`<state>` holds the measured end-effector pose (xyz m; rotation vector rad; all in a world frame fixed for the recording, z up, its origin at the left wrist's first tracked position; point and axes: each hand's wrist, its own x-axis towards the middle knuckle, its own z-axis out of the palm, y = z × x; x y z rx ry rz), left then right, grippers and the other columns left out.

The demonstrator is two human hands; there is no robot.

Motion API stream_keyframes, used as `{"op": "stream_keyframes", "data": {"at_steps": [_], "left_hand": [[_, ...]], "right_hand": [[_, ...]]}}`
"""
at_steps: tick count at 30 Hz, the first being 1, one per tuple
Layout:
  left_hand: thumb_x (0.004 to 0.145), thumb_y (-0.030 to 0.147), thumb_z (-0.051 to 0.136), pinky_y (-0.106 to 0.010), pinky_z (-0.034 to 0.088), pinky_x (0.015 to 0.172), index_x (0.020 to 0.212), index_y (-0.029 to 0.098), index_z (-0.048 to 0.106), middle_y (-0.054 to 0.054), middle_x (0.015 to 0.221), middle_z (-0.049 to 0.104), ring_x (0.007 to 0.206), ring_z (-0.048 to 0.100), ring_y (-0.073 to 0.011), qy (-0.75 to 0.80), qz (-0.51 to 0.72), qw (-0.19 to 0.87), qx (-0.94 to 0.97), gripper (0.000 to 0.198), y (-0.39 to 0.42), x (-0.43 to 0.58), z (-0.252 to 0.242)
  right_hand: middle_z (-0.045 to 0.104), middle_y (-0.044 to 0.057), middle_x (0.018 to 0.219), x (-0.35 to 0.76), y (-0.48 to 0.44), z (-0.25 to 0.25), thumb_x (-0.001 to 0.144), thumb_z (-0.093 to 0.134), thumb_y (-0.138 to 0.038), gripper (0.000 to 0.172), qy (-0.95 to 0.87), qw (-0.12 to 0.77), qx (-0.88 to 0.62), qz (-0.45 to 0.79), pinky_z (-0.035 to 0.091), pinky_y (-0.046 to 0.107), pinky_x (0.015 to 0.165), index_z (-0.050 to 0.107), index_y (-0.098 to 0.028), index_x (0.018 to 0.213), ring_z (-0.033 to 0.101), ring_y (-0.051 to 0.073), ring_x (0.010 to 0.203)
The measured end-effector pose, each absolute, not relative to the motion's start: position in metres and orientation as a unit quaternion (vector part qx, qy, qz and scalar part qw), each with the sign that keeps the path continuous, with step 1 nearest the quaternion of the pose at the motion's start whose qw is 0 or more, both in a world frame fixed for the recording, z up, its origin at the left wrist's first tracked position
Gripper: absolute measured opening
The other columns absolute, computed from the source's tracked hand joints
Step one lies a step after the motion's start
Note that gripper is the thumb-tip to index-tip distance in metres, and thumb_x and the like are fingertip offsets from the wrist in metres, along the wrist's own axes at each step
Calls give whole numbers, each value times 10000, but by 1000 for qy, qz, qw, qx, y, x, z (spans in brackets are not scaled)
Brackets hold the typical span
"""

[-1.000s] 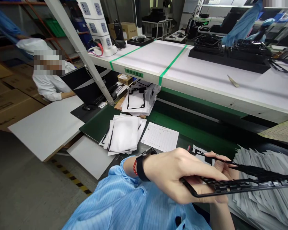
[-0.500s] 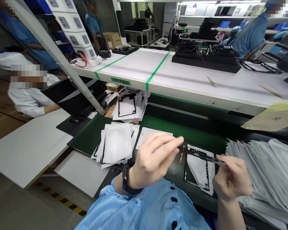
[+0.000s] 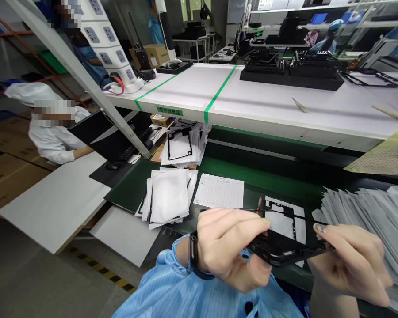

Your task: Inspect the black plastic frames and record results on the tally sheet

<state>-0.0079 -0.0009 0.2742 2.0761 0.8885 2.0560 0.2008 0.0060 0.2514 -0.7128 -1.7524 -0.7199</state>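
A thin black frame [image 3: 283,254] is held up between both hands, tilted and seen nearly edge-on. My left hand [image 3: 234,243], with a dark watch on its wrist, is closed on the frame's left end. At its right end, my right hand [image 3: 351,258] pinches the frame between thumb and fingers. Beyond the held frame, a second black frame [image 3: 293,216] lies on a white sheet [image 3: 281,223] on the green bench. A small red stick-like object [image 3: 259,204] lies beside that sheet. The fingers partly cover the held frame.
White sleeves [image 3: 368,216] are piled at right. Stacked sheets with dark frames between them [image 3: 169,196] lie left of a printed form [image 3: 220,191]. A white shelf [image 3: 192,92] crosses above the bench, carrying black trays [image 3: 292,79]. A person in white [image 3: 56,137] sits at left.
Both hands have come lower and closer to my body with the frame, which has tipped so more of its face shows. My left hand now wraps it more fully. The head view has shifted slightly.
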Motion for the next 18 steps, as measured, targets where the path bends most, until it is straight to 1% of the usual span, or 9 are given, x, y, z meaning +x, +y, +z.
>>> {"op": "stream_keyframes", "data": {"at_steps": [4,6,8,10,12,14,16,18], "left_hand": [[1085,382,479,-182,560,532,920,170,689,3,682,759,547,719,-112,292,681,55,669,341,-3,-3,275],[1069,470,514,-199,559,519,907,172,706,7,661,749,533,715,-120,307,699,72,642,390,-5,1,277],[1022,558,582,-212,555,497,871,178,721,16,607,721,497,695,-126,321,724,80,605,432,-5,5,279],[980,582,648,-218,526,454,809,191,719,30,550,690,449,658,-125,332,747,78,570,433,-5,7,278],[971,558,680,-214,486,420,759,197,712,37,532,682,418,626,-114,336,765,89,543,420,-3,3,276],[968,540,692,-217,477,421,754,192,728,34,550,692,424,625,-115,330,789,108,508,410,-2,-4,272],[967,535,696,-223,496,445,770,181,755,25,582,713,451,645,-123,321,809,121,477,409,0,-13,269],[962,547,699,-227,497,447,765,175,770,16,600,727,452,639,-125,315,822,139,453,427,2,-20,266]], "right_hand": [[598,-3,733,203,3,253,893,565,27,266,-743,511,-299,-312,403,303,569,598,-214,787,533,139,626],[604,-1,736,201,0,255,915,557,21,272,-745,506,-305,-310,396,304,575,608,-215,790,538,139,630],[608,5,742,199,-4,256,951,552,4,272,-750,498,-314,-302,410,305,588,631,-212,804,538,136,641],[635,13,756,199,-6,256,1002,551,-40,254,-760,481,-327,-289,447,314,619,663,-210,850,554,139,667],[693,22,784,207,-4,254,1052,563,-138,224,-761,482,-329,-284,488,333,645,691,-229,893,616,156,714],[740,44,815,221,0,247,1078,577,-285,210,-751,500,-342,-263,532,363,659,721,-265,926,679,185,758],[751,83,830,234,5,236,1048,624,-404,208,-708,561,-377,-206,571,409,653,749,-290,925,720,225,765],[743,109,840,241,7,222,993,690,-453,178,-630,628,-442,-118,594,473,661,753,-303,920,737,266,759]]}}
